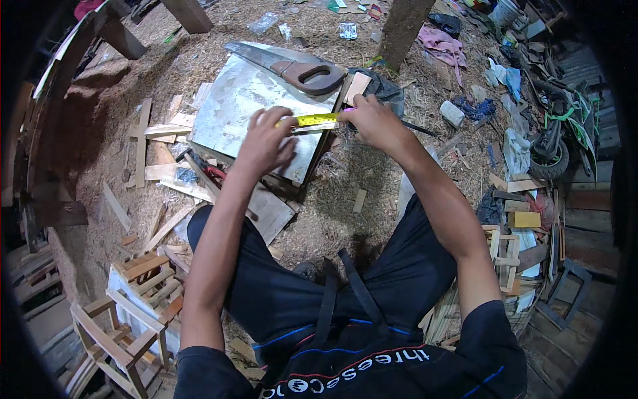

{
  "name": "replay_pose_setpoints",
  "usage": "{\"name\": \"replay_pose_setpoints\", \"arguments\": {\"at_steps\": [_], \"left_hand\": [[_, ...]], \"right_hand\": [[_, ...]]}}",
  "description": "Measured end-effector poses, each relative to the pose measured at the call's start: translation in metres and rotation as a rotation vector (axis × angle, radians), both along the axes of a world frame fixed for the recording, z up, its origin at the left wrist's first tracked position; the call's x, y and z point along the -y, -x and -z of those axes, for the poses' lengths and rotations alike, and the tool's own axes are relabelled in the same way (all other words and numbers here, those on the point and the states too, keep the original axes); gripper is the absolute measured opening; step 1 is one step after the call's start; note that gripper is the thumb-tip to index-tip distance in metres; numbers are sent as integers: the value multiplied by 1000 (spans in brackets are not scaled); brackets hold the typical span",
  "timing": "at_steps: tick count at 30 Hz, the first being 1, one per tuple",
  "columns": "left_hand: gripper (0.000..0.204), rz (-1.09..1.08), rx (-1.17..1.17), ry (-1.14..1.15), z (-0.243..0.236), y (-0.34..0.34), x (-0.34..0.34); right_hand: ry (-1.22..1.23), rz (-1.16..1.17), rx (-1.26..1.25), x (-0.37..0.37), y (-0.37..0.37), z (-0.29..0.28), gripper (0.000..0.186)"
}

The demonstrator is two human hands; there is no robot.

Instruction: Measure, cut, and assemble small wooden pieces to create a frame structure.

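A yellow tape measure blade point(318, 120) is stretched between my hands, above a pale metal-topped board point(232, 96). My left hand point(266, 138) has its index finger and thumb at the blade's left end, its other fingers loosely spread. My right hand point(375, 123) is closed round the blade's right end; a bit of pink shows at its fingertips, and the tape's case is hidden. A thin pale strip lies just under the blade, partly covered. Beyond my hands, a handsaw point(312, 76) with a brown wooden handle rests flat on the board's far edge.
Left of the board lie wood offcuts point(143, 143) and a red-handled tool point(214, 173). A wooden post point(405, 33) rises behind the board. Small wooden frames point(119, 339) stand at lower left. A motorbike point(558, 133) and a white container point(452, 114) are at right.
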State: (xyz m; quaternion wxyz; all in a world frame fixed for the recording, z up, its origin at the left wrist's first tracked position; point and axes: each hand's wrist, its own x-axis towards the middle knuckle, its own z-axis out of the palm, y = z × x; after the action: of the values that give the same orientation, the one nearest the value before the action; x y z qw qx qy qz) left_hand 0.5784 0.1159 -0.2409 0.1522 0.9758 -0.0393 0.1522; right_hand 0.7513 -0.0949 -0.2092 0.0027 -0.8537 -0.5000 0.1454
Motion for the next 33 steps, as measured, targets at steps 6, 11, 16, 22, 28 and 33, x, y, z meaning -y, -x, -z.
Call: {"name": "replay_pose_setpoints", "arguments": {"at_steps": [6, 11, 16, 22, 28, 33], "left_hand": [[38, 180, -69, -53, 11, -36, 10], [40, 349, -214, -143, 10, -59, -2], [41, 424, -246, -239, 0, -71, -7], [39, 490, -333, -272, -3, -77, -13], [43, 475, -250, -325, 0, -73, -14], [44, 458, -233, -363, -2, -73, -10]], "right_hand": [[-15, 14, -28, -3, 2, -1, 49], [14, 44, 6, -9, 6, -6, 55], [44, 32, 26, -10, 5, -8, 54], [58, 31, -1, -10, 3, -9, 54], [6, 20, -39, -7, 0, -6, 45], [-47, -35, -43, -6, -3, -2, 36]]}}
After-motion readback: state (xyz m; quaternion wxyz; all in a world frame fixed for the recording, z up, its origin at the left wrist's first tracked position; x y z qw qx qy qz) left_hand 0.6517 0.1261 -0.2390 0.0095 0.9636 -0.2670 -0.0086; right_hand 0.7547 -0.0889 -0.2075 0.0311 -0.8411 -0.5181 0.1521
